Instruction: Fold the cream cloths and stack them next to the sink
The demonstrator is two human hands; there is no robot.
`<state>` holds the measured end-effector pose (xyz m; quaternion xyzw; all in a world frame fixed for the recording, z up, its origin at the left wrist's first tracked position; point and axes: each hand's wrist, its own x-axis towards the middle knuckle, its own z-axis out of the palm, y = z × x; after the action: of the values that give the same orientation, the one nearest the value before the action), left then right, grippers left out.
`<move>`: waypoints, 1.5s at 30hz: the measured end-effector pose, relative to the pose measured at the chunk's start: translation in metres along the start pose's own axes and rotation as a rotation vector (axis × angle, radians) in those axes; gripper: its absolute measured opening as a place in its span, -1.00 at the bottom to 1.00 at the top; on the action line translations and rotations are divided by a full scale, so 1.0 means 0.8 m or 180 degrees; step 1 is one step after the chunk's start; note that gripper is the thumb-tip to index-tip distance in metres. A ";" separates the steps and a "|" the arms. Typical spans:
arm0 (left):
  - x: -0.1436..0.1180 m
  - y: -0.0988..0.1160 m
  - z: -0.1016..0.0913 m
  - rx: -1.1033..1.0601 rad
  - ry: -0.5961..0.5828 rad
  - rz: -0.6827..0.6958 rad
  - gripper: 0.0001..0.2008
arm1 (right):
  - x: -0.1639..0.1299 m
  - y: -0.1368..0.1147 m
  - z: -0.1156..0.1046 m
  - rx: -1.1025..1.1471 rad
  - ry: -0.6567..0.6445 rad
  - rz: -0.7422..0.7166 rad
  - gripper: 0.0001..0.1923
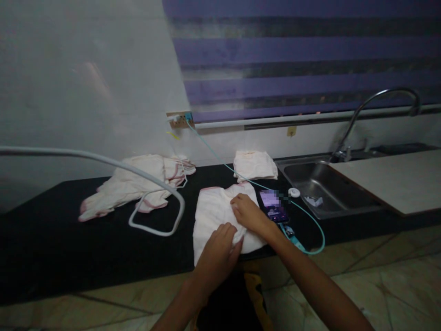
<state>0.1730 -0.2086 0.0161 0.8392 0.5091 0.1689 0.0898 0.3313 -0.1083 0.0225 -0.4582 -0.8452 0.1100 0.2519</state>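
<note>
A white cloth [209, 214] with a pink edge lies spread on the black counter in front of me. My left hand [220, 246] is closed on a bunched fold of it near the counter's front edge. Just beyond, my right hand [248, 212] has its fingers curled down onto the same cloth, gripping at its upper right part. The fingertips of both hands are partly hidden in the fabric. Behind the cloth sits a folded white cloth [255, 165]. To the left, a loose heap of white cloths [138, 177] with pink edges rests against the wall.
Right of the cloth lie a phone [274, 207], a teal cable [323, 236] running to the wall outlet [179, 120], and a small white roll [294, 192]. Farther right are a steel sink [324, 181], a tap [354, 117] and a pale board [396, 179]. A bent white rod [151, 177] crosses the left.
</note>
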 end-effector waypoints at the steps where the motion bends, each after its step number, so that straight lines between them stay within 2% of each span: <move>1: 0.005 0.006 0.004 -0.0141 0.0033 0.0040 -0.79 | -0.002 0.001 -0.008 0.0093 0.0157 -0.0014 -0.69; 3: 0.009 0.016 0.005 -0.0437 -0.0156 0.0302 -0.76 | -0.012 -0.003 -0.022 0.0297 0.0531 -0.0056 -0.69; 4: 0.006 0.019 0.002 -0.0579 -0.0336 0.0516 -0.68 | -0.020 -0.008 -0.027 0.0379 0.0680 -0.0098 -0.69; 7: -0.014 0.008 -0.026 -0.0833 -0.0832 0.0944 -0.25 | -0.056 -0.026 -0.036 0.0443 0.0751 -0.0342 -0.72; 8: -0.023 -0.004 -0.039 -0.0815 -0.0881 0.0825 -0.17 | -0.070 -0.033 -0.036 0.0419 0.0644 -0.0437 -0.73; 10: -0.037 -0.039 -0.058 -0.0557 -0.0740 0.0668 -0.29 | -0.096 -0.047 -0.032 0.0306 0.0392 -0.0613 -0.72; 12: -0.043 -0.080 -0.064 -0.0223 -0.0651 0.0518 -0.33 | -0.116 -0.060 -0.023 0.0191 0.0343 -0.0763 -0.71; 15: -0.045 -0.126 -0.047 0.0061 -0.0805 0.0500 -0.07 | -0.135 -0.075 0.003 0.0118 0.0381 -0.1109 -0.66; 17: -0.048 -0.138 -0.028 0.0213 -0.0887 0.0600 0.06 | -0.141 -0.080 0.026 0.0143 0.0317 -0.1277 -0.51; 20: -0.061 -0.138 -0.011 0.0453 -0.0843 0.0725 0.08 | -0.147 -0.081 0.065 0.0103 0.0174 -0.1156 -0.07; 22: -0.072 -0.136 -0.007 0.0607 -0.0842 0.0798 0.16 | -0.150 -0.081 0.089 -0.0058 0.0113 -0.0871 0.07; 24: -0.080 -0.136 -0.003 0.0794 -0.0861 0.0821 0.19 | -0.151 -0.083 0.108 -0.0250 0.0231 -0.0570 -0.03; 27: -0.087 -0.139 0.010 0.1115 -0.0904 0.0733 0.09 | -0.148 -0.086 0.124 -0.0385 0.0576 -0.0424 -0.30; 31: -0.087 -0.132 0.024 0.1392 -0.0968 0.0540 0.00 | -0.151 -0.077 0.120 -0.0325 0.0599 -0.0378 -0.34; 33: -0.083 -0.123 0.019 0.1356 -0.1041 0.0476 0.02 | -0.157 -0.066 0.113 -0.0358 0.0562 -0.0339 -0.26; 36: -0.069 -0.114 0.000 0.1135 -0.0999 0.0485 0.07 | -0.167 -0.045 0.105 -0.0455 0.0541 -0.0243 -0.13; 40: -0.045 -0.129 -0.024 0.0857 -0.0745 0.0855 0.09 | -0.172 -0.027 0.101 -0.0589 0.0603 -0.0236 -0.09; 45: -0.028 -0.151 -0.031 0.0637 -0.0809 0.0930 0.09 | -0.170 -0.033 0.098 -0.0656 0.0601 -0.0216 -0.09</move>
<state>0.0547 -0.1728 -0.0042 0.9233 0.3808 0.0216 0.0440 0.3325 -0.2323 -0.0774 -0.4611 -0.8396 -0.0295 0.2855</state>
